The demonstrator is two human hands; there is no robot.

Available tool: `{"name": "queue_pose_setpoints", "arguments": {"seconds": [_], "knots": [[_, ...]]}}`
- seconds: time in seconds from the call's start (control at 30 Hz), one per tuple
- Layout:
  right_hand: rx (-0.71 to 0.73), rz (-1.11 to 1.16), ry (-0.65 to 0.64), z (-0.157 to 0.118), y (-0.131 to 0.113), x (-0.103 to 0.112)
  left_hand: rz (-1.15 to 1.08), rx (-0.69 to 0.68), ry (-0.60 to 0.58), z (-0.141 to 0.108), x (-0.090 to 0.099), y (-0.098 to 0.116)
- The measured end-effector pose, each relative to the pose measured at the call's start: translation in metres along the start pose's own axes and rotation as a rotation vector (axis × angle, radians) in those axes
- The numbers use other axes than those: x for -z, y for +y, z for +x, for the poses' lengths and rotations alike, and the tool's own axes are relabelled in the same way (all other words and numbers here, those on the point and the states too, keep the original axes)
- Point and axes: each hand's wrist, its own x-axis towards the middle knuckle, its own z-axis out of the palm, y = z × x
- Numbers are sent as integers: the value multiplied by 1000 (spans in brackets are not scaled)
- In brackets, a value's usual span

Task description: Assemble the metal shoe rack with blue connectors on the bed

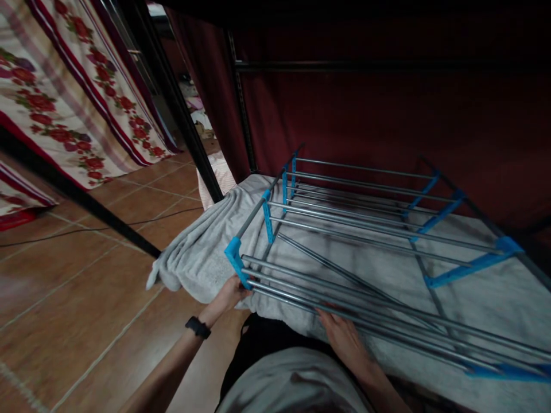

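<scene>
A shoe rack (321,215) of thin metal tubes and blue plastic brackets lies on a bed covered by a grey blanket (202,246). My left hand (233,291) is closed at its near left corner, around the lower end of a blue bracket (238,261); some fingertips are hidden behind it. Farther right, my right hand (342,332) has its fingers curled against the lowest front tubes, with the tips partly covered by them. Two loose-looking tubes (331,265) lie slantwise on the blanket inside the frame.
Black bed-frame posts (181,109) rise at the left, with a slanting bar (77,192) beside them. A dark red curtain (365,120) hangs behind the bed. Flowered cloth (64,109) hangs at upper left. A thin cable (107,225) crosses the tiled floor (73,292).
</scene>
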Motion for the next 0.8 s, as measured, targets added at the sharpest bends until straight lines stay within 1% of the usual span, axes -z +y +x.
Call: {"name": "queue_pose_setpoints", "arguments": {"seconds": [0.13,0.23,0.3,0.4,0.5,0.7,0.8], "knots": [[17,-20,110,-4,2,-4,7,9,-7,1,3,8],[44,-38,178,-7,5,-4,22,19,6,-1,1,11],[64,-32,208,-9,7,-5,12,18,-10,-5,-1,12],[60,-5,211,-12,10,-7,-18,1,-26,-9,-3,13],[49,12,196,-14,12,-9,-18,-12,-13,-10,-4,12],[62,34,219,-17,16,-13,-23,-12,-32,-6,-8,10],[45,48,226,-20,16,-15,-20,-11,-33,-4,-11,12]]}}
